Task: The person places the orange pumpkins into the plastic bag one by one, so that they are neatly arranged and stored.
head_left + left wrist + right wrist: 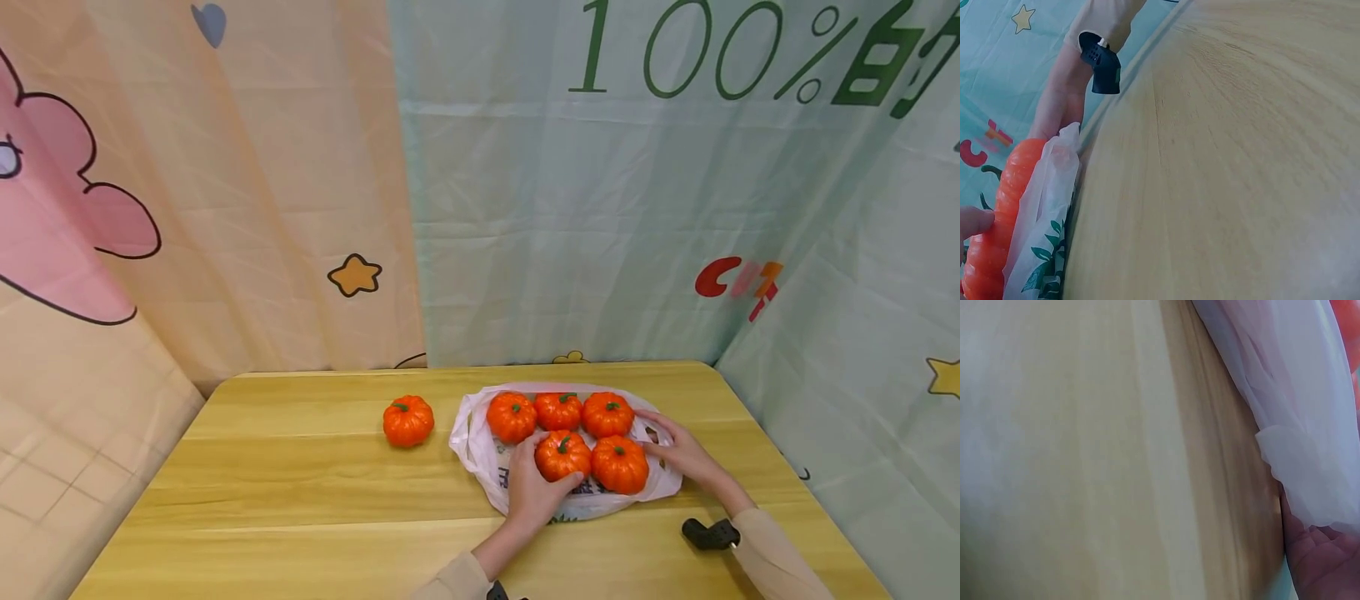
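Several small orange pumpkins with green stems sit in a thin white plastic bag [472, 429], spread wide with its crumpled edge around them. My left hand [531, 487] grips the front-left pumpkin [564, 455], thumb on its near side and fingers behind it. In the left wrist view, the bag's side [1038, 219] shows a green leaf print. My right hand [686, 450] rests at the bag's right edge, thumb and fingers spread, beside the front-right pumpkin [619, 465]. The right wrist view has the bag's edge [1310, 475] draped over part of that hand.
One more pumpkin [408, 422] stands on the wooden table [300, 492], left of the bag. Printed curtains [562, 250] hang behind the table and at both sides. A black device [711, 534] is fixed at the right sleeve.
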`<state>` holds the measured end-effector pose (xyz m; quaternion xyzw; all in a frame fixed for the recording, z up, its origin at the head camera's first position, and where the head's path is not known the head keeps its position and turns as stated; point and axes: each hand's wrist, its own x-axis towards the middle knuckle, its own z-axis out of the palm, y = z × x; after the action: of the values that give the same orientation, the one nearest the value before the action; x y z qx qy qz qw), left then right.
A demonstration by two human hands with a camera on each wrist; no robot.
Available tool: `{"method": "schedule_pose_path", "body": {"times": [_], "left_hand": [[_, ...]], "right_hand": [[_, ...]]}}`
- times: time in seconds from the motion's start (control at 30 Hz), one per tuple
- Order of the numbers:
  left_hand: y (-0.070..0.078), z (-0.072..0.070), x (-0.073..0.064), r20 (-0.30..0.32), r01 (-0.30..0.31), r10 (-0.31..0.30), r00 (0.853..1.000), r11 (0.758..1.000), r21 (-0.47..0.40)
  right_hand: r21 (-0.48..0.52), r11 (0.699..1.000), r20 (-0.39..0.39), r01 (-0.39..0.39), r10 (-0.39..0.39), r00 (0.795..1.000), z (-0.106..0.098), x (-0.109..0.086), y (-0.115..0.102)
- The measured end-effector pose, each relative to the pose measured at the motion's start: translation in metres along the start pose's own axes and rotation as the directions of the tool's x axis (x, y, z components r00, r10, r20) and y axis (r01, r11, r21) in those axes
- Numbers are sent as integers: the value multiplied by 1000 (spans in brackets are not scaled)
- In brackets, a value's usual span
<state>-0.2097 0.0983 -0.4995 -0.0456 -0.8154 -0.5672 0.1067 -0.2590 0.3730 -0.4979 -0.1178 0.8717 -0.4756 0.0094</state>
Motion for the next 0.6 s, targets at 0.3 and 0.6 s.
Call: {"method": "schedule_pose_path", "body": {"times": [0.3,0.6], "left_hand": [[-2,-2,1,44,-19,18,999,1000,18],[1,-9,-1,56,-67,66,996,998,12]], "right_hand": [[-14,1000,-5,-4,4,1000,-1,0,0],[-17,1000,-11,2,-2,1000,0,0,2]]}}
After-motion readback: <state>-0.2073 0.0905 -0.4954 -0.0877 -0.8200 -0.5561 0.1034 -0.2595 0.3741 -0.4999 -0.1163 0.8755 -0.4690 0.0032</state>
